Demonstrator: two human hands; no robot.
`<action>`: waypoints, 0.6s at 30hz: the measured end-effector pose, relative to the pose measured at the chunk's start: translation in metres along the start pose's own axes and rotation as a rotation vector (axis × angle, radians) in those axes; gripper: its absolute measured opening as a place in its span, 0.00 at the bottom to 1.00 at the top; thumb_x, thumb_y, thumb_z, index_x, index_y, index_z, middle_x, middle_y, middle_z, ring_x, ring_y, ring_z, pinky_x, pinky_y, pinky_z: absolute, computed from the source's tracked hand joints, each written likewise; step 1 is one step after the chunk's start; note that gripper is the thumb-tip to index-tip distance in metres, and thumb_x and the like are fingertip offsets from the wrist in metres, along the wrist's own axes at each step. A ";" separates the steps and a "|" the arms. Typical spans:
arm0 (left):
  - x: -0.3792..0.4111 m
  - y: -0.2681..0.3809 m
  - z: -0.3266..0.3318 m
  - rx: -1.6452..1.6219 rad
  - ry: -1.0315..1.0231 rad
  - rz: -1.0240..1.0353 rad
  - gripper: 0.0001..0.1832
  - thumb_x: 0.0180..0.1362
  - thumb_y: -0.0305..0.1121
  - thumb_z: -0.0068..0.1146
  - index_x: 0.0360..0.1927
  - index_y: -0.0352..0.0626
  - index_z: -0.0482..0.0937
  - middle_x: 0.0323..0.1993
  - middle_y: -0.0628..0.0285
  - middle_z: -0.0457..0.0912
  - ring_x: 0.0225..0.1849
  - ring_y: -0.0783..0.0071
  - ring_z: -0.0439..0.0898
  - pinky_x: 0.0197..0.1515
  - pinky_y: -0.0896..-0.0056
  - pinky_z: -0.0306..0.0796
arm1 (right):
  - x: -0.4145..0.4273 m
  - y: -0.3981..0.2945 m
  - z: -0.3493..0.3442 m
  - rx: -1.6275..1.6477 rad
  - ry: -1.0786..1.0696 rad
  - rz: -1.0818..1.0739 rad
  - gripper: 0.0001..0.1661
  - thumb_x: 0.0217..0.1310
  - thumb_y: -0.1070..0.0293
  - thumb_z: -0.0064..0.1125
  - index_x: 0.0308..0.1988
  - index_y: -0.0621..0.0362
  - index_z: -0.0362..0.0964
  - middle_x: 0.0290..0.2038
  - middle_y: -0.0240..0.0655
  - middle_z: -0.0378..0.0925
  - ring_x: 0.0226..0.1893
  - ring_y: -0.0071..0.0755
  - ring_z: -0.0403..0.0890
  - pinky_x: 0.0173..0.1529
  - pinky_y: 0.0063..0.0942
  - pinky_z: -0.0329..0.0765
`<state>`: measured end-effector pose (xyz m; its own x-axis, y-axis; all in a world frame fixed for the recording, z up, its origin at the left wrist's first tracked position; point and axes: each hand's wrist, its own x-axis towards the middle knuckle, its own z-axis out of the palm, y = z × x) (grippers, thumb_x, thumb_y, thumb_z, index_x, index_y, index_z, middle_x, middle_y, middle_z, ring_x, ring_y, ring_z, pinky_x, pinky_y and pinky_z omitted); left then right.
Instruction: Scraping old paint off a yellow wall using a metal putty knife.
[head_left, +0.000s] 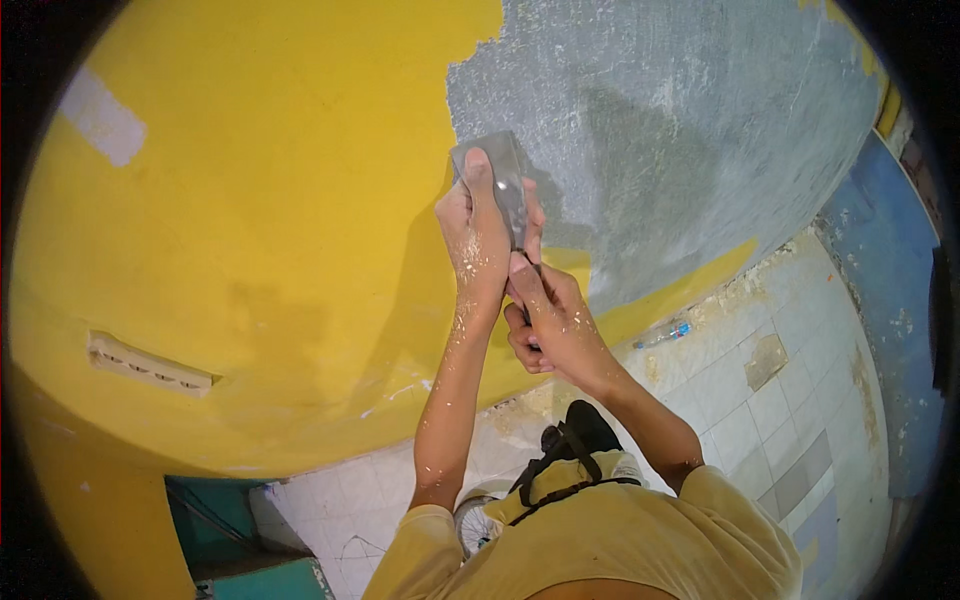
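Note:
My left hand (478, 217) grips the flat metal blade of a scraper (507, 180), its thumb lying along the blade's face and fingers showing past the far side. Below it, my right hand (551, 315) is wrapped around the scraper's dark handle, mostly hidden by the fingers. The blade's top end lies at the boundary between yellow paint (300, 187) and a rough grey bare patch (652, 150) on the wall. From this angle I cannot tell whether its edge touches the surface. Pale paint flakes cling to my left wrist and forearm, with fewer on my right hand.
A multi-socket power outlet strip (150, 365) is fixed low on the left wall. A plastic bottle (664, 335) lies on the tiled floor (742, 427) by the wall's foot. A spoked wheel (474, 525) shows beside my body, and a blue surface (874, 247) bounds the right.

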<state>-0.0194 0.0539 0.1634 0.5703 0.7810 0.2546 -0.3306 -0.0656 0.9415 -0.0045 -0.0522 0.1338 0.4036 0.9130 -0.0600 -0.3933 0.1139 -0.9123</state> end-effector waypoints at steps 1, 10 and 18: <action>-0.001 -0.002 -0.004 -0.028 -0.012 -0.011 0.32 0.67 0.56 0.38 0.26 0.32 0.73 0.12 0.60 0.72 0.07 0.76 0.67 0.10 0.77 0.59 | -0.004 -0.006 0.003 0.024 -0.020 0.006 0.25 0.70 0.44 0.40 0.30 0.54 0.55 0.14 0.25 0.50 0.08 0.17 0.50 0.13 0.22 0.47; -0.005 -0.004 0.002 -0.062 0.040 -0.050 0.30 0.67 0.55 0.39 0.26 0.34 0.72 0.12 0.62 0.70 0.07 0.77 0.64 0.09 0.77 0.59 | -0.007 0.005 -0.005 0.015 -0.059 0.037 0.26 0.70 0.43 0.40 0.29 0.54 0.55 0.13 0.25 0.49 0.07 0.17 0.50 0.13 0.21 0.47; -0.002 -0.005 0.005 -0.066 0.001 -0.013 0.31 0.66 0.56 0.39 0.26 0.33 0.72 0.12 0.62 0.70 0.07 0.76 0.64 0.09 0.77 0.58 | -0.001 0.004 -0.009 0.019 -0.038 0.024 0.26 0.69 0.43 0.41 0.29 0.54 0.55 0.13 0.24 0.49 0.07 0.17 0.51 0.12 0.21 0.45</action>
<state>-0.0155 0.0494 0.1594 0.5743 0.7821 0.2420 -0.3715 -0.0144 0.9283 0.0010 -0.0567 0.1263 0.3620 0.9298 -0.0662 -0.4180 0.0984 -0.9031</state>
